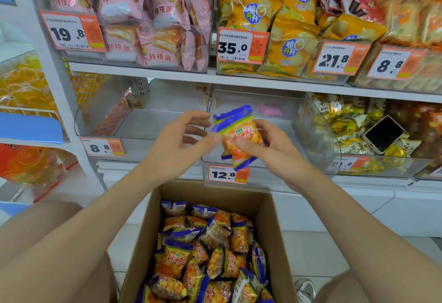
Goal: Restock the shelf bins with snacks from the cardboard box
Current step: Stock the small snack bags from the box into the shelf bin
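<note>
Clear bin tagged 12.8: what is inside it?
The clear bin shows one small pink packet at the back; its front is hidden behind the orange snack packet held in the right hand.

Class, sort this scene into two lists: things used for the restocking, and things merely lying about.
In use: cardboard box, boxed snacks, snack packet in the right hand, left hand, 12.8 bin.
Lying about: phone, pink packet, cake packs.

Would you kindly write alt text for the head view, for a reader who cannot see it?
The right hand holds an orange-and-blue snack packet before a clear shelf bin, with the left hand open beside it. Below, a cardboard box holds many matching packets.
</note>
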A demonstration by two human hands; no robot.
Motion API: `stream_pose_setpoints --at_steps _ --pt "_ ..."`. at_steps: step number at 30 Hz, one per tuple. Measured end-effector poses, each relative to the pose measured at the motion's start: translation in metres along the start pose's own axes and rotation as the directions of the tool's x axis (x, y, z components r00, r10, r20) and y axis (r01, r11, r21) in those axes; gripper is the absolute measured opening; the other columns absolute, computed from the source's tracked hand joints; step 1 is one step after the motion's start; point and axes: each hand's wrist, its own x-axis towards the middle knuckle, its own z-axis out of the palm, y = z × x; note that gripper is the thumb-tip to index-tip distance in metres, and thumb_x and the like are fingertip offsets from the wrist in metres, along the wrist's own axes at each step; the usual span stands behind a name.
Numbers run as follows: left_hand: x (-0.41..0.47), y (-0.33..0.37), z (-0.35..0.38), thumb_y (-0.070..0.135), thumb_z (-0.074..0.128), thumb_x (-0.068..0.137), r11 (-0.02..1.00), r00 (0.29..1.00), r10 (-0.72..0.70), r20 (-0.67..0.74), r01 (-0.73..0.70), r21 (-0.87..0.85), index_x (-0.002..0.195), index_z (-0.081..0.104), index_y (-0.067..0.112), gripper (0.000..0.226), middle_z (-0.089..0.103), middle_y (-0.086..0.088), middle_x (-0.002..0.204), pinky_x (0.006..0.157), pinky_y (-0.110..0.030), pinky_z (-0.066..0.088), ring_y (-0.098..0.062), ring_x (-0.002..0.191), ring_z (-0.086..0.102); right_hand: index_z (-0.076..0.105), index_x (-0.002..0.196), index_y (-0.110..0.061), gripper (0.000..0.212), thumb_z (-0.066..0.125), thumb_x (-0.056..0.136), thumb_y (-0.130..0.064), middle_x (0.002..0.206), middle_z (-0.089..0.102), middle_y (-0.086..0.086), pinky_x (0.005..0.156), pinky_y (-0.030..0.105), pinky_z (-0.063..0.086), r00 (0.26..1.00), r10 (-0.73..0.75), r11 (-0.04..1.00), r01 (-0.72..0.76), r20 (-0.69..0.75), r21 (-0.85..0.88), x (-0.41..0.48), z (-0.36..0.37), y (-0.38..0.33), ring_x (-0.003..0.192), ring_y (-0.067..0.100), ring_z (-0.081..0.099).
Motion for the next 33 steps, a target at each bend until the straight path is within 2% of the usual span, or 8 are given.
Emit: stream_pose_setpoints --at_steps 2,5,8,12,19,23,26,33 --pt "0.021 -0.018 0.000 0.037 0.056 0.104 0.945 0.993 0.108 -0.037 -0.091 0.313 0.137 0.059 0.026 0.034 0.060 0.009 0.132 0.098 -0.044 0.053 -0.011 0.118 0.058 0.055 0.134 -0.015 0.054 0.081 0.091 -0.035 0.123 0.073 0.007 0.095 0.048 0.059 0.989 0.107 0.994 -0.104 -0.102 0.035 0.029 -0.002 0.008 0.103 0.021 0.075" --pt "0.053 -0.039 0.003 0.045 0.031 0.097 0.674 0.961 0.116 0.251 -0.262 0.691 0.144 0.053 0.030 0.054 0.041 0.002 0.158 0.108 -0.053 0.040 -0.026 0.137 0.041 0.055 0.130 -0.015 0.050 0.077 0.092 -0.038 0.115 0.073 0.003 0.082 0.038 0.055 0.950 0.260 0.966 -0.257 -0.173 0.037 0.069 0.001 0.020 0.097 0.015 0.072" --pt "0.076 -0.048 0.004 0.053 0.029 0.092 0.468 0.919 -0.055 0.389 -0.321 0.823 0.151 0.045 0.032 0.065 0.024 0.006 0.170 0.109 -0.048 0.032 -0.025 0.148 0.026 0.057 0.119 -0.019 0.042 0.079 0.090 -0.039 0.112 0.074 0.001 0.082 0.038 0.052 0.930 0.329 0.944 -0.328 -0.162 0.036 0.107 0.012 0.039 0.099 0.016 0.070" --pt "0.084 -0.053 0.011 0.065 0.040 0.077 0.366 0.947 -0.008 0.322 -0.297 0.882 0.138 0.052 0.025 0.074 0.049 0.007 0.144 0.101 -0.047 0.037 -0.027 0.125 0.043 0.059 0.098 -0.025 0.024 0.079 0.091 -0.036 0.112 0.076 0.003 0.076 0.035 0.050 0.929 0.346 0.938 -0.344 -0.129 0.039 0.150 0.030 0.065 0.101 0.019 0.071" --pt "0.076 -0.053 0.038 0.053 0.048 0.081 0.437 0.986 0.021 0.168 -0.160 0.885 0.123 0.052 0.018 0.055 0.053 0.000 0.130 0.094 -0.047 0.044 -0.031 0.107 0.050 0.073 0.104 -0.012 0.016 0.079 0.090 -0.016 0.083 0.076 -0.006 0.067 0.022 0.055 0.968 0.250 0.949 -0.250 -0.027 -0.191 0.192 0.026 0.080 0.071 0.002 0.072" --pt "0.075 -0.050 0.038 0.044 0.057 0.089 0.540 0.985 -0.044 0.169 -0.119 0.833 0.141 0.040 0.023 0.058 0.034 0.001 0.152 0.093 -0.050 0.049 -0.032 0.116 0.052 0.071 0.110 -0.024 0.032 0.082 0.085 -0.041 0.113 0.075 0.003 0.094 0.043 0.055 0.980 0.198 0.801 -0.184 -0.038 -0.570 0.202 0.014 0.083 0.106 0.025 0.069" --pt "0.073 -0.046 0.034 0.029 0.064 0.086 0.655 0.988 -0.086 0.132 -0.044 0.754 0.160 0.015 0.025 0.089 0.010 -0.005 0.164 0.082 -0.051 0.054 -0.037 0.109 0.054 0.070 0.114 -0.022 0.039 0.086 0.083 -0.039 0.116 0.073 0.002 0.094 0.040 0.055 0.985 0.144 0.823 -0.174 -0.097 -0.541 0.208 0.015 0.085 0.108 0.025 0.068" --pt "0.074 -0.045 0.025 0.041 0.049 0.098 0.565 0.935 -0.351 0.038 0.180 0.806 0.123 0.045 0.016 0.036 0.055 -0.009 0.112 0.091 -0.049 0.052 -0.038 0.106 0.059 0.077 0.105 -0.020 0.027 0.083 0.081 -0.030 0.106 0.076 0.002 0.071 0.026 0.048 0.966 0.155 0.831 -0.242 -0.209 -0.501 0.216 0.034 0.084 0.103 0.023 0.070"
